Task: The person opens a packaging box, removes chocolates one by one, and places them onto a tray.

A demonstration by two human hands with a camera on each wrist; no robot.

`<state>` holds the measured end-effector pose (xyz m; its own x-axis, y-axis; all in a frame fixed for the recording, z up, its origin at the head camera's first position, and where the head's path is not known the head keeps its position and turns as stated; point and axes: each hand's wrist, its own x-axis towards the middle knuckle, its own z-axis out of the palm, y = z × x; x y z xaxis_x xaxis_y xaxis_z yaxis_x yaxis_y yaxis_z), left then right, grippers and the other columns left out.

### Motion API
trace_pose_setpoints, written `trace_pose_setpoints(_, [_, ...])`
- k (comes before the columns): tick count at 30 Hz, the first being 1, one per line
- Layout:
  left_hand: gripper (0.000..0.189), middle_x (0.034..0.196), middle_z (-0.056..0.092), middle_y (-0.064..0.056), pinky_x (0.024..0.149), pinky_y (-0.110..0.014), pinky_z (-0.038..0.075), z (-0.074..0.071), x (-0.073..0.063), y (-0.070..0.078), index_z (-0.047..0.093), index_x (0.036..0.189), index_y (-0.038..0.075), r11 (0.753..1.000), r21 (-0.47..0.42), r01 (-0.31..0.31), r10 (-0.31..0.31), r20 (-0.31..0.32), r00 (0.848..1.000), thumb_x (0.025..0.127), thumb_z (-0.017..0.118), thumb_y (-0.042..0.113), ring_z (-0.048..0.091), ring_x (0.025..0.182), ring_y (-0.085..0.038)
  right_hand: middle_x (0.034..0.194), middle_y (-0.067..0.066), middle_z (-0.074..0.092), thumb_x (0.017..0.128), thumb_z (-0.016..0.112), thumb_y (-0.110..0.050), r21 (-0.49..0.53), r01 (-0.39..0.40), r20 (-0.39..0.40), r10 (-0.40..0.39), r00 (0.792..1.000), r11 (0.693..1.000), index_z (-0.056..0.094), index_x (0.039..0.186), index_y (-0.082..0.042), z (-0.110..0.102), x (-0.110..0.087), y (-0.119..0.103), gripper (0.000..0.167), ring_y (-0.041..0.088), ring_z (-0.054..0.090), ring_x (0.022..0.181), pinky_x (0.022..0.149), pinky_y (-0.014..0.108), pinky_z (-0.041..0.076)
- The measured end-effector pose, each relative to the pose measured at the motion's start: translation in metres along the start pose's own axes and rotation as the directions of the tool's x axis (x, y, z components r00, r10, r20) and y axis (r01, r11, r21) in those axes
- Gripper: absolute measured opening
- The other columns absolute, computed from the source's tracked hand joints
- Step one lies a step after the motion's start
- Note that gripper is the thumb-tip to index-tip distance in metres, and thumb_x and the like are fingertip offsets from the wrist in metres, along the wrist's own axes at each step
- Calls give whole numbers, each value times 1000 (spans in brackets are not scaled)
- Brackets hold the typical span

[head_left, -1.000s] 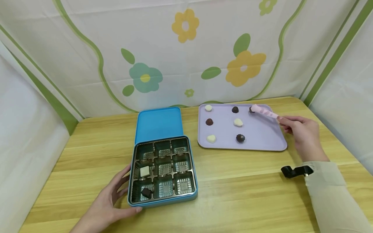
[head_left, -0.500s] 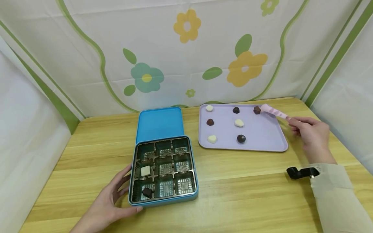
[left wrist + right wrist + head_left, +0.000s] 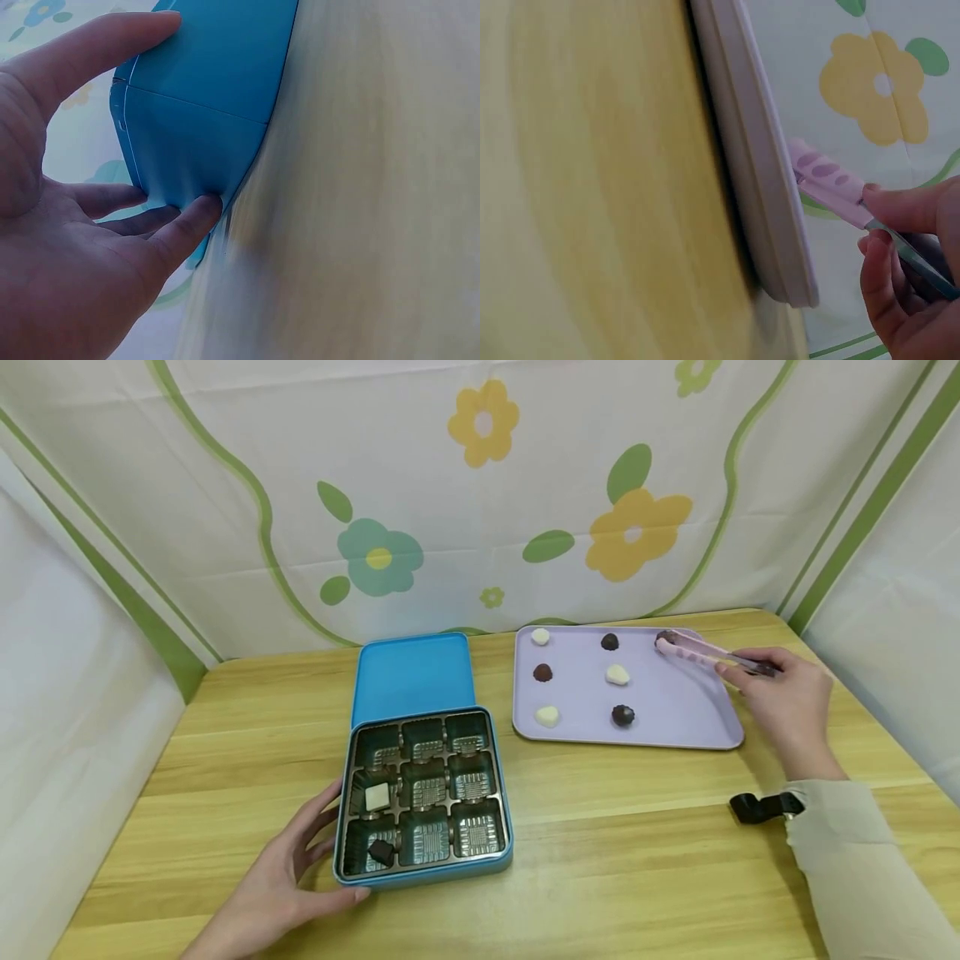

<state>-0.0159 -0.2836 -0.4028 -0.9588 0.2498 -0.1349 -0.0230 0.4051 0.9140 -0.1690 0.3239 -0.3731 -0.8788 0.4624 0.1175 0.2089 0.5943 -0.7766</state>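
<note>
My left hand (image 3: pixel 273 877) rests at the near-left corner of a blue tin (image 3: pixel 420 883), thumb on its front side and fingertips on its left side. In the tin's divided insert, a white chocolate (image 3: pixel 377 797) lies in the middle-left compartment and a dark chocolate (image 3: pixel 381 852) in the front-left one. My right hand (image 3: pixel 787 706) grips small tongs (image 3: pixel 693 649) with pink paw-like ends, also visible in the right wrist view. Those ends stand at a brown chocolate (image 3: pixel 664 639) at the back right of the lilac tray (image 3: pixel 675 718), partly covering it. Whether they pinch it, I cannot tell.
Several white and dark chocolates, among them a white one (image 3: pixel 547 717) and a dark one (image 3: pixel 622 716), sit spaced out on the tray. A blue lid (image 3: pixel 412 672) lies behind the tin. Flowered fabric (image 3: pixel 480 510) hangs behind the wooden table (image 3: pixel 600 860).
The tongs first moved right, off the brown chocolate, then came back left and turned so both arms show. My right hand shifted with them. The left hand stays at the tin.
</note>
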Motion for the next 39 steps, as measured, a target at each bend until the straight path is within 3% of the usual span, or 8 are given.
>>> trace_pose_setpoints(4, [120,173,33,-11,108,-11,43,1,0,0,24,172,34,1000,-3,-3,3,0,1000,79,97,17,45,140,10,76,-39,64,95,83,-34,117,-56,24,53,998,992,77,126,-9,0,-1,-1,40,-10,66,68,62,11,57])
trace_pose_setpoints(11, [119,173,34,-12,108,-11,43,0,0,0,24,172,33,1000,0,-10,10,-2,1000,79,97,17,45,139,11,75,-24,74,90,89,-31,311,-205,97,184,978,928,83,95,-28,-7,1,-3,9,4,72,66,64,17,61])
trace_pose_setpoints(16, [119,173,33,-12,108,-11,43,0,0,1,23,172,33,1000,7,3,-3,0,1000,80,97,18,47,148,-14,74,-22,75,87,92,-28,371,-242,99,221,970,896,82,92,-27,-10,2,-2,11,5,70,61,60,17,60])
trace_pose_setpoints(20, [119,173,33,-12,108,-11,44,0,0,1,22,172,34,1000,11,10,-10,-1,1000,80,97,18,44,150,-31,78,-22,76,84,95,-26,414,-236,99,215,972,879,83,101,-24,-11,1,-2,21,4,69,64,60,16,59])
trace_pose_setpoints(22, [119,173,33,-12,108,-11,44,0,0,1,23,172,33,1000,11,9,-9,-1,1000,80,96,18,44,150,-32,82,-24,76,84,95,-27,391,-227,100,204,974,892,83,108,-23,-10,1,-2,27,4,67,66,61,16,58])
trace_pose_setpoints(28, [120,173,33,-12,108,-10,43,0,0,1,22,172,33,1000,9,9,-9,1,1000,80,97,18,44,150,-31,84,-30,66,91,88,-35,150,-163,93,150,984,975,75,125,-20,-6,0,-2,40,0,66,68,63,17,58])
trace_pose_setpoints(34, [120,173,33,-12,107,-10,43,0,-1,1,22,172,33,1000,11,3,-3,0,1000,80,96,18,45,150,-27,76,-30,63,94,85,-35,86,-149,77,142,987,985,72,127,-16,-6,1,-3,40,-2,65,65,59,17,56])
trace_pose_setpoints(39, [121,174,31,-13,107,-10,43,0,0,3,21,173,32,1000,10,16,-16,3,1000,80,97,19,42,152,-40,73,-31,63,92,87,-31,123,-174,67,167,984,977,74,115,-26,-9,0,-3,27,-1,64,62,57,17,55])
